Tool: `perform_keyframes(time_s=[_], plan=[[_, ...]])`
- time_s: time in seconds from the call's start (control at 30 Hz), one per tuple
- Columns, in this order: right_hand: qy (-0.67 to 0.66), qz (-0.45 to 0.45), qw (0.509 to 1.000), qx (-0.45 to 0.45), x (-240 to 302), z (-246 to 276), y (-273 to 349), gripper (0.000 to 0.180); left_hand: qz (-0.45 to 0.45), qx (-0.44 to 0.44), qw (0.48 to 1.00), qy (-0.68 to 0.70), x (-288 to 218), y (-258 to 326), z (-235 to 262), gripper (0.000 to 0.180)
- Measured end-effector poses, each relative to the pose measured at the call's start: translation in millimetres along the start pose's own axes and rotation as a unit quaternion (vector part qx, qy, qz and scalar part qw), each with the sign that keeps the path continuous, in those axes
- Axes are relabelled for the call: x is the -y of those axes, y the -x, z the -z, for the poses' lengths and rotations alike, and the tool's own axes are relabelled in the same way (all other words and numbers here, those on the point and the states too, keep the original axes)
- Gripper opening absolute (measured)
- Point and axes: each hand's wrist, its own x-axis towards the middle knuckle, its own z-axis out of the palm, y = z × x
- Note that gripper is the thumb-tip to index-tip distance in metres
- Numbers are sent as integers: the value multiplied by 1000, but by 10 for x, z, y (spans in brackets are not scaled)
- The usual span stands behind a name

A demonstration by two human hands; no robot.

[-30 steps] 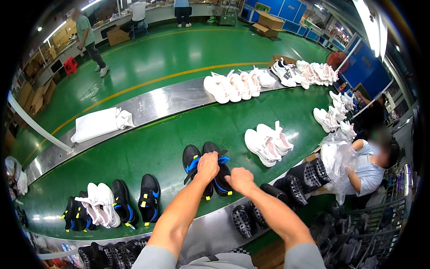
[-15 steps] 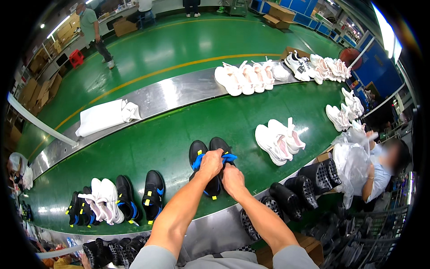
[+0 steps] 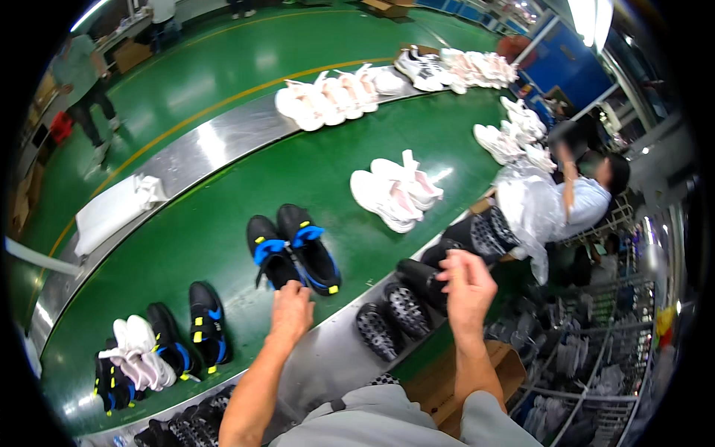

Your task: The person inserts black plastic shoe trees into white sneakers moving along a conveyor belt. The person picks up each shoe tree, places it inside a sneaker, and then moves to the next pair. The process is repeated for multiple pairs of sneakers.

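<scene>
A pair of black shoes with blue tongues and yellow tabs stands on the green belt [image 3: 223, 246]. My left hand [image 3: 290, 313] has its fingers curled at the heel of the left black shoe [image 3: 269, 257]. Beside it, the right black shoe [image 3: 316, 261] is untouched, its blue tongue spread at the opening. My right hand [image 3: 469, 290] is raised off to the right, fingers loosely bent and apart, with nothing visible in it. Below and behind that hand lie black shoe-shaped pieces with speckled surfaces [image 3: 406, 307] along the metal edge.
White shoes [image 3: 387, 194] stand farther along the belt. More black shoes [image 3: 208, 320] and white ones stand at left. A metal ledge [image 3: 216, 145] carries white shoes and a folded white sheet [image 3: 115, 212]. A co-worker [image 3: 585, 201] at right is beside clear plastic [image 3: 525, 197].
Both hands have left the blue tongues. My left hand came back to the left shoe's heel, and my right hand swung right, off the shoes. The whole view has turned rightward.
</scene>
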Motion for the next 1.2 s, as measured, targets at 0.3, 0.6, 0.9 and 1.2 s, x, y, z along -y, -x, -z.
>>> perform_keyframes(time_s=[0.3, 0.6, 0.9, 1.2], plan=[[181, 25, 959, -216, -581, 1410, -1, 21, -19, -52, 996, 68, -215, 183, 148, 22], [322, 28, 946, -31, -1032, 1357, 96, 47, 2, -74, 993, 93, -374, 437, 244, 16], [335, 79, 938, -42, -1313, 1373, 159, 56, 10, -58, 993, 101, -397, 667, 212, 15], [303, 95, 947, -40, -1587, 1232, 37, 49, -17, -18, 995, 94, -524, 722, 152, 14]])
